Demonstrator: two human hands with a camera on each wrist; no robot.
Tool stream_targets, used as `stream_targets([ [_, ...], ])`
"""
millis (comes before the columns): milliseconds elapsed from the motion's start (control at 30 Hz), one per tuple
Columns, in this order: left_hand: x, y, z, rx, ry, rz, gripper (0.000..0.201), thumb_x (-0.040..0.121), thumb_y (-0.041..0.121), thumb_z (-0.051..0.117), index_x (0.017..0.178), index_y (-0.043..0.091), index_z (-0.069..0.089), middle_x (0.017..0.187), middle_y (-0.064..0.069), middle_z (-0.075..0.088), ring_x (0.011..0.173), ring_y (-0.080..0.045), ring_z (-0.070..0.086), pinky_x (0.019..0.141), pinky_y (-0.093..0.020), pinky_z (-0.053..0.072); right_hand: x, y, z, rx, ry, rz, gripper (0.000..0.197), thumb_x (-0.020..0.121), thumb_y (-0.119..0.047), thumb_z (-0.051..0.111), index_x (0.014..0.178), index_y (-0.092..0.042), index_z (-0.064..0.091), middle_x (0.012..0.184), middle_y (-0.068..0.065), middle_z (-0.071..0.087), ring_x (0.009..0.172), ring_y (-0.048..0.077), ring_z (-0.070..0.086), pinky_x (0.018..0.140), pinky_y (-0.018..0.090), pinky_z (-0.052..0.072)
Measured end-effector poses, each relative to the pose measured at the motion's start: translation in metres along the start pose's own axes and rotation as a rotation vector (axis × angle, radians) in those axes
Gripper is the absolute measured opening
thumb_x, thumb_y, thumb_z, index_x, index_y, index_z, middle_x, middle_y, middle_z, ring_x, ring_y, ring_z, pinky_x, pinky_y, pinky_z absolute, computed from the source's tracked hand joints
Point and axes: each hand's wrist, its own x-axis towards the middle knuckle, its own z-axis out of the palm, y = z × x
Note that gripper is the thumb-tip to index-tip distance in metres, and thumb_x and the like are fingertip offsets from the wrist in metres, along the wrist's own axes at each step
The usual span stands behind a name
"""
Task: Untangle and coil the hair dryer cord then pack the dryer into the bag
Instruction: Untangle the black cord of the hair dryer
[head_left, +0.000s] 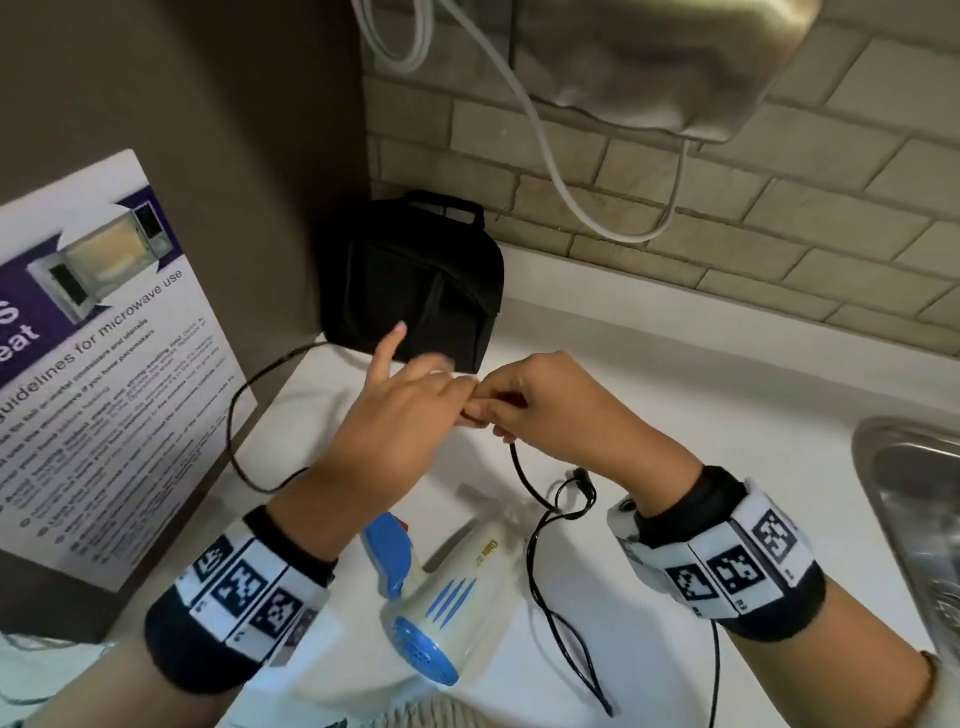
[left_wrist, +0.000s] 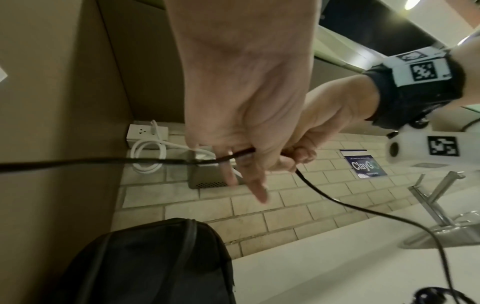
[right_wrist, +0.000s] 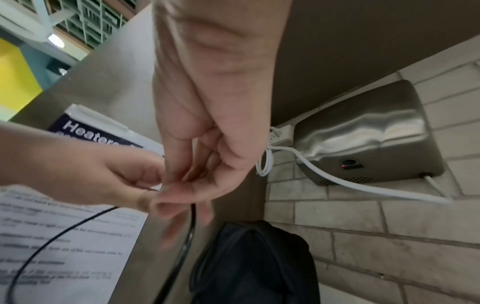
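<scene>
Behind both hands, black bag (head_left: 415, 280) sits beside microwave poster (head_left: 98, 364).

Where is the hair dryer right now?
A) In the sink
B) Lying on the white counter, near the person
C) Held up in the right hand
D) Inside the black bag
B: the cream and blue hair dryer lies on the white counter while both hands work on its black cord, and the black bag stands apart in the corner.

Matt black cloth bag (head_left: 415, 280); glossy, seemingly plastic dryer (head_left: 457, 587).
</scene>
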Motion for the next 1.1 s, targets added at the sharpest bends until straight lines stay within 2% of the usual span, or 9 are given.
stream_targets([
  [67,0.003,-0.001,-0.005,-0.22,-0.117,-0.032,0.013,0.088,0.016,0.058,0.096,0.01,0.066,0.082,-0.004,0.065,0.089,-0.023,0.06,0.091,-0.024,0.03,-0.004,0.004,-0.004,0.043,0.055,0.025,0.017,0.093,-0.027,0.057,0.096,-0.021,0.072,0.076,-0.013,0.069,0.071,0.003,0.065,0.071,0.018,0.05],
  [167,-0.003,-0.012,-0.014,-0.667,-0.105,-0.256,0.025,0.092,0.018,0.043,0.08,0.016,0.064,0.069,0.014,0.058,0.065,-0.001,0.051,0.061,-0.02,0.035,-0.013,0.018,-0.015,0.146,0.124,0.067,0.016,0.094,-0.031,0.055,0.101,-0.029,0.069,0.096,-0.018,0.068,0.081,0.004,0.066,0.074,0.017,0.049],
  [300,-0.012,-0.025,-0.019,-0.807,-0.052,-0.253,0.025,0.095,0.017,0.044,0.077,0.021,0.061,0.065,0.007,0.056,0.071,-0.009,0.055,0.071,-0.027,0.044,-0.028,0.046,-0.018,0.307,-0.05,0.085,0.031,0.088,-0.037,0.062,0.119,-0.034,0.061,0.116,-0.013,0.064,0.105,0.004,0.059,0.089,0.018,0.046],
  [467,-0.009,-0.027,-0.03,-0.978,0.176,-0.21,0.029,0.1,0.015,0.042,0.078,0.018,0.061,0.068,0.009,0.058,0.071,-0.003,0.057,0.073,-0.007,0.041,-0.033,0.073,0.027,0.053,-0.366,0.037,0.037,0.081,-0.048,0.068,0.115,-0.035,0.061,0.118,-0.012,0.059,0.113,0.003,0.049,0.1,0.028,0.041],
  [533,-0.008,-0.027,-0.039,-1.066,0.279,-0.261,0.029,0.101,0.013,0.041,0.078,0.012,0.059,0.065,0.004,0.056,0.074,-0.005,0.059,0.077,-0.007,0.043,-0.03,0.077,0.032,0.067,-0.29,0.055,0.019,0.088,-0.042,0.062,0.101,-0.029,0.066,0.104,-0.009,0.066,0.102,0.007,0.057,0.096,0.037,0.045],
  [767,-0.01,-0.05,-0.037,-1.18,0.444,-0.541,0.028,0.099,0.033,0.045,0.083,0.029,0.068,0.072,0.004,0.067,0.08,-0.007,0.064,0.093,-0.032,0.047,-0.011,0.058,-0.001,0.217,0.014,0.152,0.02,0.093,-0.033,0.057,0.089,-0.021,0.073,0.085,-0.008,0.075,0.087,0.006,0.068,0.086,0.029,0.05],
  [867,-0.011,-0.051,-0.04,-1.092,0.352,-0.501,0.025,0.099,0.031,0.046,0.096,0.026,0.071,0.09,0.004,0.074,0.091,-0.009,0.068,0.09,-0.02,0.046,-0.002,0.048,-0.014,0.172,0.112,0.168,0.024,0.093,-0.034,0.055,0.087,-0.019,0.073,0.079,-0.008,0.076,0.08,0.007,0.068,0.075,0.028,0.051],
  [967,-0.013,-0.052,-0.037,-0.977,0.268,-0.467,0.025,0.099,0.028,0.047,0.097,0.026,0.071,0.094,0.014,0.074,0.087,-0.004,0.068,0.077,-0.004,0.042,0.004,0.041,-0.028,0.204,0.178,0.182,0.022,0.093,-0.033,0.056,0.086,-0.021,0.073,0.079,-0.008,0.076,0.084,0.008,0.069,0.083,0.03,0.05],
  [1100,-0.015,-0.056,-0.038,-1.13,0.281,-0.525,0.03,0.101,0.018,0.041,0.087,0.021,0.068,0.078,0.007,0.076,0.077,-0.005,0.07,0.085,-0.033,0.045,0.007,0.043,-0.041,0.223,0.195,0.18,0.02,0.093,-0.03,0.058,0.083,-0.021,0.073,0.08,-0.006,0.076,0.084,0.007,0.07,0.083,0.032,0.05],
])
